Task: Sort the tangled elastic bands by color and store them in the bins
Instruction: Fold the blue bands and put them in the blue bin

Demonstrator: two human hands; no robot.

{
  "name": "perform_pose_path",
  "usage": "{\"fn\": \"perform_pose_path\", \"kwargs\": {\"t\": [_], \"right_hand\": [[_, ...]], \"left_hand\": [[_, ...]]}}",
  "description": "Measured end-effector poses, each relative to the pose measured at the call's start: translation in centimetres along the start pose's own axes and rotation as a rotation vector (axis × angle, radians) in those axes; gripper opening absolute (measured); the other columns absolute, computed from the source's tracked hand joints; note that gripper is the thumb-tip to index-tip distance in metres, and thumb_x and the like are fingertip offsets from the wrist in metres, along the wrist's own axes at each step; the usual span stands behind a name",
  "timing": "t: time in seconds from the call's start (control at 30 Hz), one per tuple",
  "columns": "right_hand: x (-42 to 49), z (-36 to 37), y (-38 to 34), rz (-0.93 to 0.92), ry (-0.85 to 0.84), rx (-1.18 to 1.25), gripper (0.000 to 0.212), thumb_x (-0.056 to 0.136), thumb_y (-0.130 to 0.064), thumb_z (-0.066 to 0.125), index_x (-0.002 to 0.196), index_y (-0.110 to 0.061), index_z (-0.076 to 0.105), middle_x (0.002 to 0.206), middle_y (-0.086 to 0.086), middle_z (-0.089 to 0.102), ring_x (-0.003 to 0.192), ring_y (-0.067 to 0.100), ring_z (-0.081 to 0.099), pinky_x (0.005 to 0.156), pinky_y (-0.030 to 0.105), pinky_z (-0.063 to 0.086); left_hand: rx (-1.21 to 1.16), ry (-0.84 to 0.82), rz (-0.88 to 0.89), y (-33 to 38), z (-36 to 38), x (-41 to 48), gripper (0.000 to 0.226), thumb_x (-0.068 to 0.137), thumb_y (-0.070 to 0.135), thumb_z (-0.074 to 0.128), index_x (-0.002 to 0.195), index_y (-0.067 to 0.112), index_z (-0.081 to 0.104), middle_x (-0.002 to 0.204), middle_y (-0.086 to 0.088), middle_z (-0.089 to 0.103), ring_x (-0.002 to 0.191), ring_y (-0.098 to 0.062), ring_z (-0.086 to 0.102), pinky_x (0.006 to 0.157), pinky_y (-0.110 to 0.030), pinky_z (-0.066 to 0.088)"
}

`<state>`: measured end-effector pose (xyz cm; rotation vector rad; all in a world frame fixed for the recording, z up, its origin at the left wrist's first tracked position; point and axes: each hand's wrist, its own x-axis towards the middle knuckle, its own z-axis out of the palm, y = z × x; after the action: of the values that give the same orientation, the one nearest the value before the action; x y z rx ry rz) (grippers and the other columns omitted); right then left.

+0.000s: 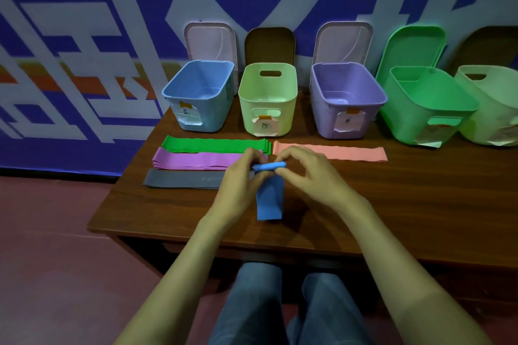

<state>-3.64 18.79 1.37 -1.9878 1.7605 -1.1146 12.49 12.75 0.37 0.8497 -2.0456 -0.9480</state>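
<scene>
Knees in blue jeans [252,302] show below the near edge of a dark brown wooden table [392,204], and two bare forearms reach over it. The left hand [241,176] and the right hand [305,173] meet at the middle with curled fingers. Each pinches one end of the rolled-up top of a flat blue elastic band [270,199], whose unrolled tail hangs down between the wrists; whether it touches the wood I cannot tell.

Just beyond the left hand lies a flat dark grey elastic band [182,179]. Past it are a stack of purple elastic bands [196,161] and then a stack of green elastic bands [213,145]. A salmon-pink elastic band [330,152] lies to their right.

Behind these stand open plastic bins with paper labels: a light blue bin [200,92], a pale yellow-green bin [269,98], a lilac bin [346,98], a mint green bin [423,106] and a pale whitish-green bin [493,109]. Their lids lean against a blue-and-white patterned wall [84,36].
</scene>
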Motion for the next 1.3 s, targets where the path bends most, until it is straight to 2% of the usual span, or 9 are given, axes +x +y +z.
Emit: {"fn": "perform_pose_path", "kwargs": {"t": [0.1,0.23,0.33,0.5,0.7,0.8,1.03,1.13,1.3], "right_hand": [[0.9,-0.2,0.8,-0.033,0.111,0.065,0.013,0.085,-0.016,0.058,0.095,-0.008,0.061,0.092,-0.001,0.062,0.087,0.007,0.055,0.079,0.015,0.041],[5.3,-1.4,2.2,-0.018,0.283,0.122,0.011,0.089,-0.014,0.055,0.098,-0.007,0.057,0.094,-0.001,0.060,0.087,0.012,0.057,0.077,0.017,0.044],[11.0,-2.0,3.4,-0.024,0.270,0.130,0.013,0.092,-0.012,0.053,0.101,-0.004,0.055,0.096,0.002,0.059,0.086,0.013,0.057,0.075,0.011,0.042],[22.8,-4.0,3.1,-0.004,0.216,0.212,0.011,0.092,-0.010,0.053,0.101,-0.003,0.054,0.092,-0.003,0.056,0.083,0.009,0.056,0.071,0.011,0.042],[35.9,-3.5,2.6,0.109,0.141,0.213,0.011,0.092,-0.012,0.054,0.100,-0.005,0.054,0.088,0.001,0.057,0.081,0.018,0.055,0.065,0.016,0.040],[40.7,-1.2,3.6,0.232,0.104,0.207,0.014,0.092,-0.014,0.054,0.102,-0.004,0.054,0.092,0.004,0.056,0.081,0.015,0.051,0.059,0.010,0.036],[46.3,7.9,7.6,0.548,-0.075,0.089,0.010,0.089,-0.014,0.057,0.092,-0.005,0.055,0.095,0.020,0.062,0.089,0.032,0.056,0.073,0.032,0.040],[47.0,11.8,8.7,0.563,-0.203,-0.005,0.007,0.090,-0.014,0.055,0.091,-0.013,0.049,0.099,0.020,0.061,0.094,0.031,0.056,0.078,0.036,0.040],[47.7,16.4,10.3,0.703,-0.282,-0.120,0.007,0.093,-0.015,0.050,0.091,-0.014,0.043,0.111,0.022,0.059,0.101,0.038,0.056,0.080,0.039,0.044]], "left_hand": [[-0.321,-0.032,-0.124,-1.3,1.4,1.0,0.037,0.080,0.005,0.071,0.106,0.012,0.046,0.101,0.004,0.059,0.092,0.000,0.059,0.079,-0.019,0.050],[-0.516,-0.247,-0.378,-3.3,3.7,3.8,0.036,0.082,-0.001,0.066,0.116,0.004,0.055,0.098,0.007,0.070,0.087,-0.003,0.067,0.072,-0.015,0.051],[-0.602,-0.129,-0.443,-4.6,4.0,8.4,0.028,0.083,-0.005,0.062,0.109,0.004,0.060,0.088,0.009,0.073,0.082,-0.003,0.068,0.074,-0.018,0.054],[-0.582,-0.051,-0.436,-3.9,-0.1,18.0,0.041,0.084,-0.002,0.062,0.124,0.002,0.050,0.115,-0.011,0.065,0.099,-0.019,0.064,0.090,-0.032,0.053],[-0.627,0.002,-0.580,-4.1,-7.1,27.1,0.037,0.080,-0.001,0.066,0.115,0.005,0.057,0.100,-0.006,0.068,0.083,-0.015,0.068,0.074,-0.030,0.057],[-0.545,0.005,-0.710,-5.9,-10.7,30.3,0.025,0.086,-0.001,0.060,0.109,0.006,0.057,0.101,-0.012,0.066,0.078,-0.015,0.066,0.076,-0.029,0.056],[-0.217,-0.077,-0.991,-14.3,-14.9,33.6,0.028,0.076,0.006,0.076,0.067,0.007,0.050,0.069,-0.011,0.055,0.062,-0.020,0.055,0.056,-0.029,0.055],[-0.081,-0.111,-1.050,-17.6,-14.8,33.7,0.042,0.068,0.008,0.082,0.091,-0.005,0.050,0.088,-0.027,0.060,0.073,-0.036,0.062,0.066,-0.045,0.056],[0.158,-0.231,-1.091,-19.8,-14.2,34.4,0.077,0.080,0.015,0.072,0.135,-0.009,0.024,0.125,-0.023,0.055,0.105,-0.034,0.060,0.083,-0.041,0.052]]}}
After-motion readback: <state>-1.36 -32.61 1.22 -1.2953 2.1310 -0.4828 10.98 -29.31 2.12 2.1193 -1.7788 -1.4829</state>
